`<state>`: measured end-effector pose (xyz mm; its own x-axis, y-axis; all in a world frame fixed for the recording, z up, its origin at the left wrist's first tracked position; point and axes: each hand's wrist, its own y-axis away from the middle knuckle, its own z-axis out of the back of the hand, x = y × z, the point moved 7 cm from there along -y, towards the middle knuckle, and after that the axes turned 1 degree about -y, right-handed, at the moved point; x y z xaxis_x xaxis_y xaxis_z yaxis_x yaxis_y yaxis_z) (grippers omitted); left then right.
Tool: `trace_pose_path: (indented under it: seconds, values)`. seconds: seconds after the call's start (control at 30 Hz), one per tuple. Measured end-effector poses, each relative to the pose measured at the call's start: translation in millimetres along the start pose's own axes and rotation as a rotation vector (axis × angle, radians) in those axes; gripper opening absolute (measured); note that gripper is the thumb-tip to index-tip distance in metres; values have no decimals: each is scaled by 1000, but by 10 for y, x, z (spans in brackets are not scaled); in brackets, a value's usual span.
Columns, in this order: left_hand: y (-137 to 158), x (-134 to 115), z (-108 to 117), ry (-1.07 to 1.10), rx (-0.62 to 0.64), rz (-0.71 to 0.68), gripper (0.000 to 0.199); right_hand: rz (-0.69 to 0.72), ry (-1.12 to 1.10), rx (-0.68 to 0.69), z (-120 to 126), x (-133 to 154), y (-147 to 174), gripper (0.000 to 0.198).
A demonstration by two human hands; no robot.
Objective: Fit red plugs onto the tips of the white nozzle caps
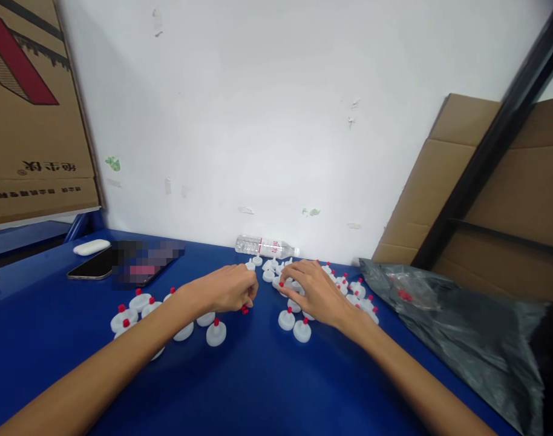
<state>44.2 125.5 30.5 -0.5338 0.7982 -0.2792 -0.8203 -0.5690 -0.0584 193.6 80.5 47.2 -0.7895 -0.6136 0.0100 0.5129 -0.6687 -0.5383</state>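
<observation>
My right hand (pixel 310 292) has its thumb and forefinger closed around a small red tip cap (pixel 281 284), just above the white nozzle lids. My left hand (pixel 235 288) is curled with its fingertips together, low over a few small red caps (pixel 244 310) on the table; what its fingers hold is hidden. Uncapped white nozzle lids (pixel 268 275) cluster beyond and between the hands. Round white lids with red tips stand on both sides, such as a left one (pixel 216 333) and a right one (pixel 302 330). My left forearm covers some of them.
A clear plastic bottle (pixel 267 246) lies against the white wall. At the left are a phone (pixel 92 264) and a white case (pixel 91 247). A grey plastic bag (pixel 458 327) covers the table's right side, with a clear bag of red pieces (pixel 406 293) on it.
</observation>
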Motion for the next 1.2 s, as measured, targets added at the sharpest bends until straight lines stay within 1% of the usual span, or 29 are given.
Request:
trace_pose_path:
  seconds: [0.17, 0.3, 0.43, 0.53, 0.67, 0.77, 0.87, 0.97, 1.1, 1.2]
  values:
    - [-43, 17, -46, -55, -9, -9, 20, -14, 21, 45, -93, -42, 11, 14]
    - [-66, 14, -70, -133, -24, 0, 15, -32, 21, 94, -131, -43, 14, 19]
    - [-80, -6, -88, -207, -46, 0, 12, -75, 3, 57, -76, -50, 11, 29]
    - [-80, -65, -39, -266, -116, -9, 10, -72, -29, 65, -87, -43, 16, 35]
    - [-72, -145, 70, -337, -225, 0, 10, -66, -43, 158, -198, -57, 56, 43]
    - [-83, -162, 95, -360, -252, -6, 9, -93, -74, 221, -257, -88, 93, 47]
    - [-100, -168, 92, -367, -279, -52, 8, -90, -103, 240, -258, -85, 100, 47]
    - [-102, -173, 110, -383, -329, -85, 14, -57, -77, 172, -186, -53, 63, 43]
    - [-95, -194, 154, -367, -377, -96, 19, -17, -4, -4, -17, 3, 13, 29]
    - [-84, -221, 198, -334, -420, -103, 18, 15, 48, -120, 87, 58, 11, 22]
